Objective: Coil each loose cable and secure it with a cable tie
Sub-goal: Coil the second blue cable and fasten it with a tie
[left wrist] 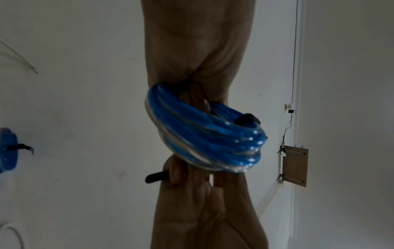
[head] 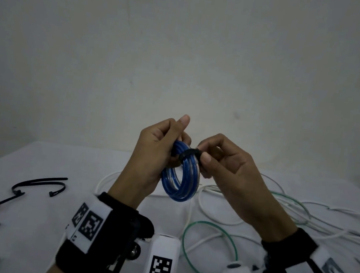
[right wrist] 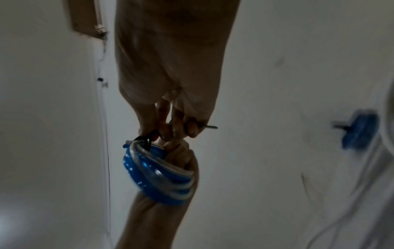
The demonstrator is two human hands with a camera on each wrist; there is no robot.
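A coiled blue cable (head: 181, 181) is held up above the table, and my left hand (head: 169, 142) grips its left side with the fingers through the loop. A black cable tie (head: 189, 153) is wrapped over the top of the coil. My right hand (head: 202, 154) pinches the tie at the coil's right edge. In the left wrist view the blue cable (left wrist: 213, 139) shows the tie's head on top, and the tie's tail (left wrist: 155, 177) sticks out of my right hand. The right wrist view is blurred; there the coil (right wrist: 153, 173) hangs below my pinching right fingers (right wrist: 189, 129).
Several spare black cable ties (head: 36, 184) lie on the white table (head: 82, 166) at the left. A loose green cable (head: 209, 250) and tangled white cables (head: 277, 213) lie at the right. A second blue coil (left wrist: 6, 150) with a black tie lies on the table.
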